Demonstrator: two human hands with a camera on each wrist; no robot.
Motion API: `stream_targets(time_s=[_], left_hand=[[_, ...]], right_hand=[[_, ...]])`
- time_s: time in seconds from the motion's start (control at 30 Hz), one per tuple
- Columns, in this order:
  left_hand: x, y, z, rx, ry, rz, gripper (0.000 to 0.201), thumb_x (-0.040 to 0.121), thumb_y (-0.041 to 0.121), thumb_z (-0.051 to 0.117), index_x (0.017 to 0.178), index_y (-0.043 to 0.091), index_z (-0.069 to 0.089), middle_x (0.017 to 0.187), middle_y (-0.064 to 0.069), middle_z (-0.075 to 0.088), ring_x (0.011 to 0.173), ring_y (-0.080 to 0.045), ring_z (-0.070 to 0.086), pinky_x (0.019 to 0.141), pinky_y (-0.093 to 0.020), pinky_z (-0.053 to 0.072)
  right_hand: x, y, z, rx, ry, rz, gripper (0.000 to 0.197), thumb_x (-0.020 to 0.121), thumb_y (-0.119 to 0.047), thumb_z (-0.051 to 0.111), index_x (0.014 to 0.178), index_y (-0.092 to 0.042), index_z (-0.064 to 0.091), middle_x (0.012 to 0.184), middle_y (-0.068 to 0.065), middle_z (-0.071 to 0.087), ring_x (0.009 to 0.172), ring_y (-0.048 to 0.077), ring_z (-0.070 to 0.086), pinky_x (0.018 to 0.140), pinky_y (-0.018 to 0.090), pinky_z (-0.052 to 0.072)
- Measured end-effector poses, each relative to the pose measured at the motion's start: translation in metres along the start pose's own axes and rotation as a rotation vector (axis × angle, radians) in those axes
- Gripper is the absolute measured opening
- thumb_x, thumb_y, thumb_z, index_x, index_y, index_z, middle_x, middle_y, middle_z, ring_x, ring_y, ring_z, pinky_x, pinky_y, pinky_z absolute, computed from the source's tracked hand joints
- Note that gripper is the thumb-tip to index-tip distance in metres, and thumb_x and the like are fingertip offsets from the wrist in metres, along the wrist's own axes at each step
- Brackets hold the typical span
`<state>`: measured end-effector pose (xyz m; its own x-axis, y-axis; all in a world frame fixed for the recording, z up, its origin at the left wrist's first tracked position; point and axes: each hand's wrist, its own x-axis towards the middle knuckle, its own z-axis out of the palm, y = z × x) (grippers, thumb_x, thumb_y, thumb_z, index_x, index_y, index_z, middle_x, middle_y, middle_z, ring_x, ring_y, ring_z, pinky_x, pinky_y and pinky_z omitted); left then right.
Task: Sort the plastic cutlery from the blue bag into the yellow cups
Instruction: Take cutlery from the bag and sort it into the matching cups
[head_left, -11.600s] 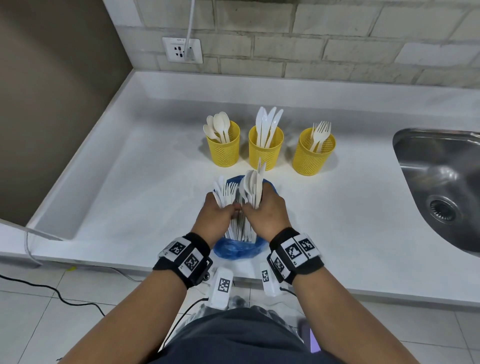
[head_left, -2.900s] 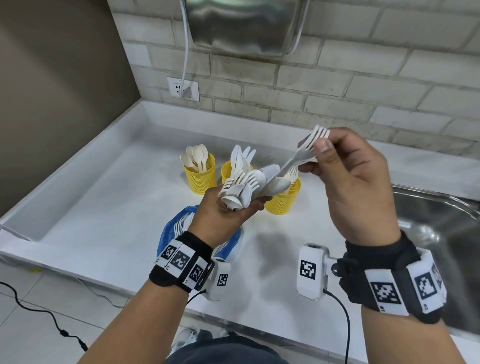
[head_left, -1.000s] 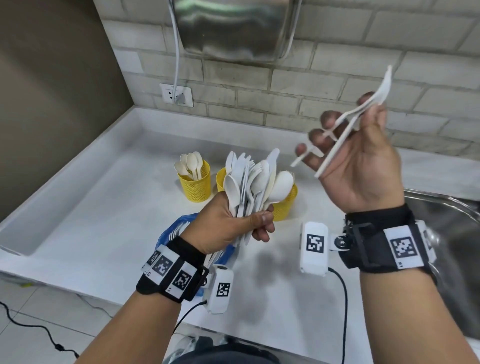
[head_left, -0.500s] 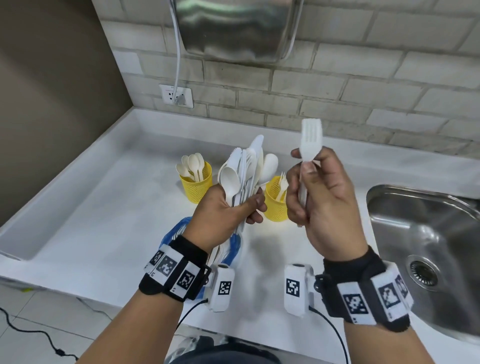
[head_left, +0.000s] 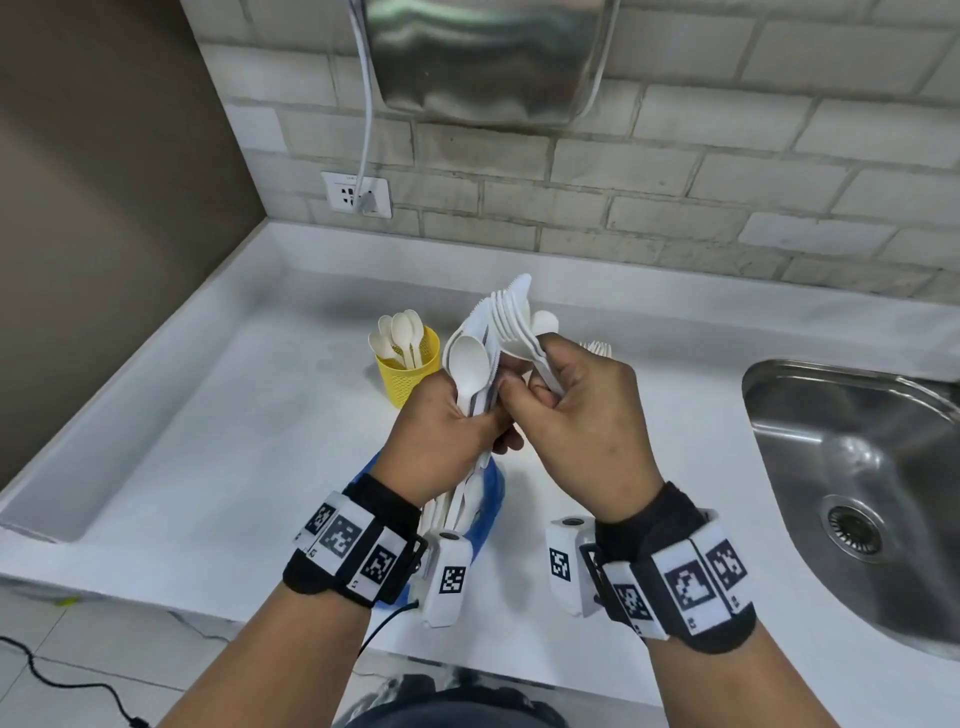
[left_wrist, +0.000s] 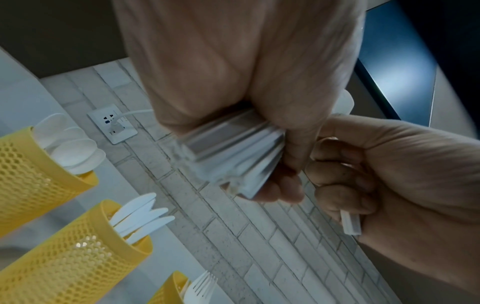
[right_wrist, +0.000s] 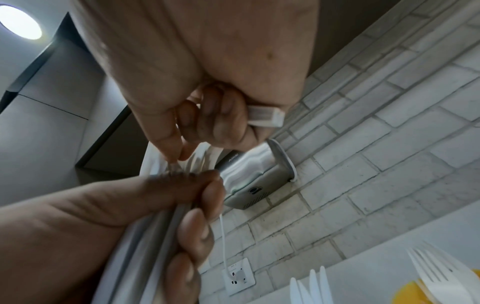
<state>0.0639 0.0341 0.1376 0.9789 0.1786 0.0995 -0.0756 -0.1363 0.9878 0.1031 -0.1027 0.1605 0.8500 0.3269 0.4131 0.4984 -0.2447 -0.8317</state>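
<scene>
My left hand (head_left: 447, 441) was wrapped around a thick bundle of white plastic cutlery (head_left: 480, 364), spoons, knives and forks together, held upright above the counter (head_left: 208, 441) with the handles running down past my wrist. My right hand (head_left: 576, 421) was curled round a few forks (head_left: 511, 325) of its own, their handle ends poking out below my little finger (right_wrist: 265, 118), while its thumb and forefinger pinched at the top of the bundle. The two hands touched. Under my left wrist lay the blue bag (head_left: 491, 499), more cutlery showing in it. Behind the hands stood the yellow cups: the spoon cup (head_left: 405, 371) at the left, the knife cup (left_wrist: 85, 257) in the middle and the fork cup (left_wrist: 168, 292) at the right. A steel sink (head_left: 852, 467) sat at my right, a wall socket (head_left: 358, 196) and a hand dryer (head_left: 483, 57) on the brick wall.
</scene>
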Motion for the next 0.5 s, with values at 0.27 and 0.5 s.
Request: stream_targets(time_s=[0.27, 0.5], left_hand=[[0.004, -0.007, -0.029, -0.03, -0.033, -0.006, 0.009, 0.096, -0.002, 0.061, 0.094, 0.003, 0.068, 0.071, -0.008, 0.068, 0.059, -0.018, 0.064, 0.057, -0.031, 0.053], [0.005, -0.014, -0.059, 0.038, -0.07, 0.035, 0.018, 0.098, 0.02, 0.067, 0.088, 0.005, 0.068, 0.066, -0.008, 0.068, 0.058, -0.024, 0.063, 0.06, -0.037, 0.055]], right_hand=[[0.009, -0.014, 0.029, -0.04, 0.083, -0.002, 0.022, 0.088, -0.011, 0.068, 0.069, -0.015, 0.058, 0.048, -0.005, 0.037, 0.048, 0.014, 0.041, 0.054, 0.031, 0.047], [0.015, -0.026, 0.058, 0.227, 0.192, 0.156, 0.017, 0.09, -0.009, 0.068, 0.079, -0.023, 0.065, 0.063, -0.015, 0.062, 0.063, 0.011, 0.062, 0.071, 0.044, 0.061]])
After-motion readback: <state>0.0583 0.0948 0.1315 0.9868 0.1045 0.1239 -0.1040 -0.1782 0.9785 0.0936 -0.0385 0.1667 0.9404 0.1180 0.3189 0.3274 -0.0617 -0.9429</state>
